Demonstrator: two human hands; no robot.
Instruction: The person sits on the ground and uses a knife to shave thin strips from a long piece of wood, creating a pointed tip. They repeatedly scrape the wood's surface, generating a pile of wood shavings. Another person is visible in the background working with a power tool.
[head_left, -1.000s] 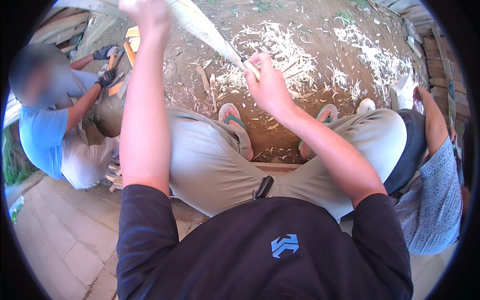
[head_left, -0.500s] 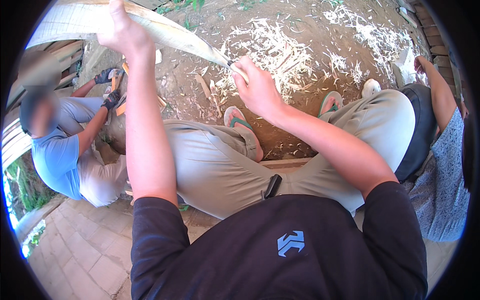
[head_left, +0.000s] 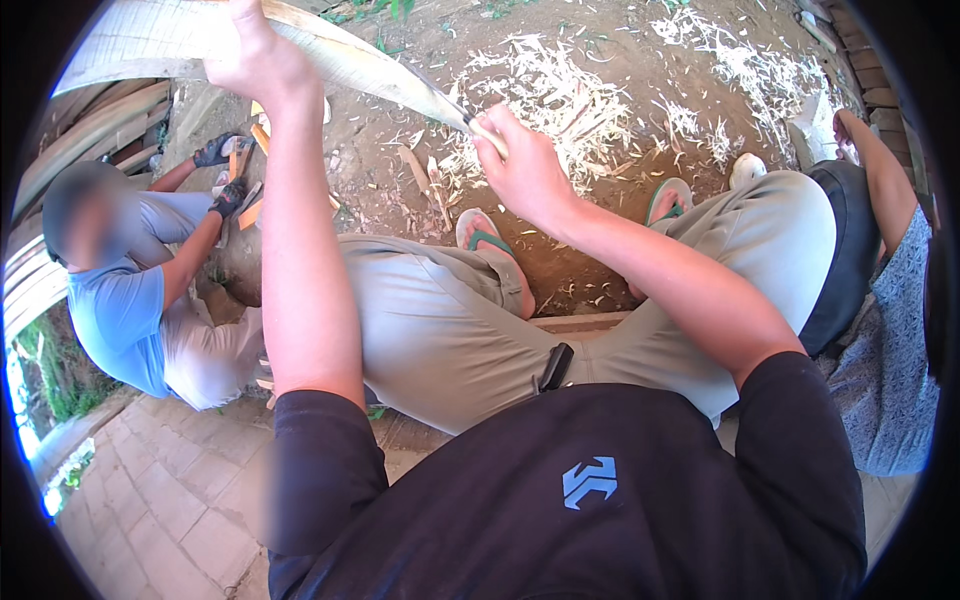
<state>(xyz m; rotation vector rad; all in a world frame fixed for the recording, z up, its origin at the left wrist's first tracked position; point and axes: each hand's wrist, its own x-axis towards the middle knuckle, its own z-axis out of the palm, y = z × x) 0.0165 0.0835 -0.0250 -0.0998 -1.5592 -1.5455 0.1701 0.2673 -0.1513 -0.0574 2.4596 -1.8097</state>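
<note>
Left hand [head_left: 250, 55] of mine is clenched around a long pale bamboo slat [head_left: 340, 60], gripping it high up near the top edge of the view, arm stretched out straight. My right hand [head_left: 525, 170] is closed on a knife handle [head_left: 490, 138], with the dark blade [head_left: 440, 95] lying against the slat's lower edge, just beyond my knuckles. The slat runs from the upper left down to the right, tapering to where the blade meets it.

Below the slat lies bare dirt ground [head_left: 620, 50] strewn with pale shavings [head_left: 560, 90], thickest ahead of my right hand. My feet in green-strapped sandals [head_left: 490, 245] rest on that ground, knees apart in grey trousers.

To my left a person in a blue shirt [head_left: 120, 310] crouches, with dark gloves [head_left: 222, 170] on both hands, handling small pieces of wood near a stump. To my right another person's arm [head_left: 880, 170] and patterned sleeve [head_left: 890, 370] show at the edge. More slats [head_left: 90, 130] are stacked at the far left.
</note>
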